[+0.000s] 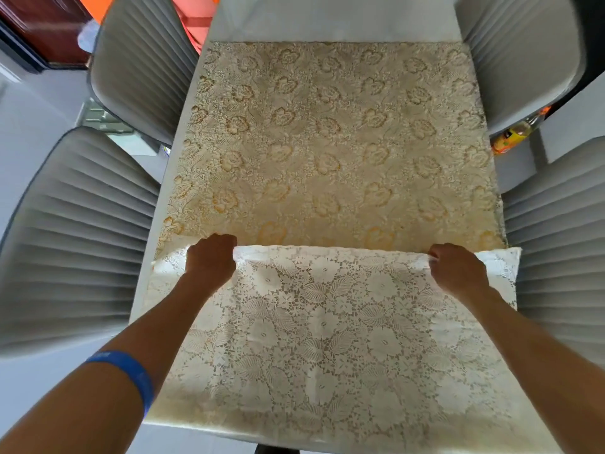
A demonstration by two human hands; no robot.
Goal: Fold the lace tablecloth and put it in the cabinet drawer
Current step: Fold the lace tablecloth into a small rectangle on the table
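While near edge is carried over, lace tablecloth (327, 142) lies flat on tabletop (334, 21). Left hand (211, 255), right hand (456, 268): fingers curled tight on folded edge. Advice: advance both evenly, match corners, keep side edges flush. Chairs (78, 237) flank.

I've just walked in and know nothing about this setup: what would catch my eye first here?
First, the cream lace tablecloth with gold flowers, spread along the long white table; its near end is folded over, showing a paler underside. Both bare hands grip that folded edge, the left hand near the left side, the right hand near the right. Grey ribbed chairs flank the table on both sides.
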